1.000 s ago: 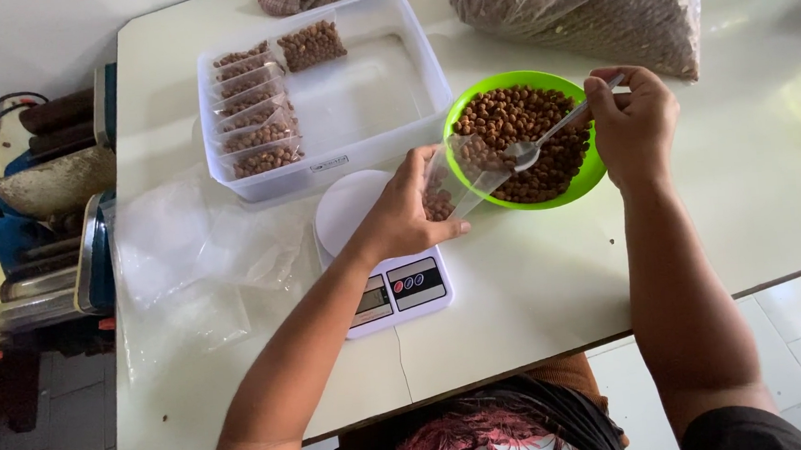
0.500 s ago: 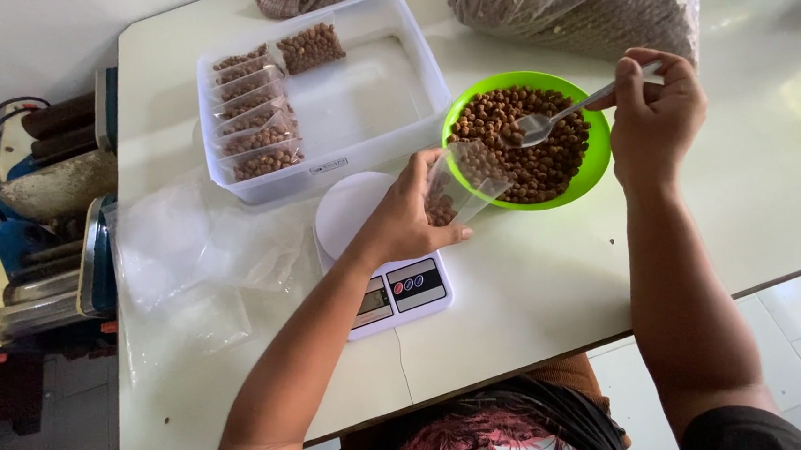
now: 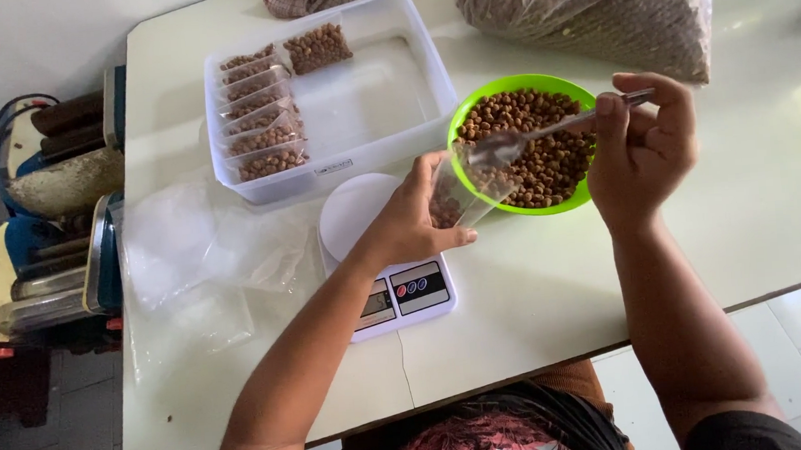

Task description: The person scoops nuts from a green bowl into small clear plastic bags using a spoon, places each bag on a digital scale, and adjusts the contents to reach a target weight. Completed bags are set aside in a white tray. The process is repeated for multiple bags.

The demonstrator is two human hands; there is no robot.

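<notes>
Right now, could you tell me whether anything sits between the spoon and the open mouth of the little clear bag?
Nothing visible does. The spoon, in the right hand, has its bowl right at the mouth of the bag that the left hand tilts beside the green bowl.

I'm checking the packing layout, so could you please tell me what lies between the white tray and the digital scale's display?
In the head view, the scale's round white platform lies between the white tray and the display.

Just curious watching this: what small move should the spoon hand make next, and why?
Probably dip the spoon back into the green bowl for more. Its tip sits at the mouth of the small bag the left hand holds open, the bag looks only partly filled, and the bowl holds plenty.
</notes>
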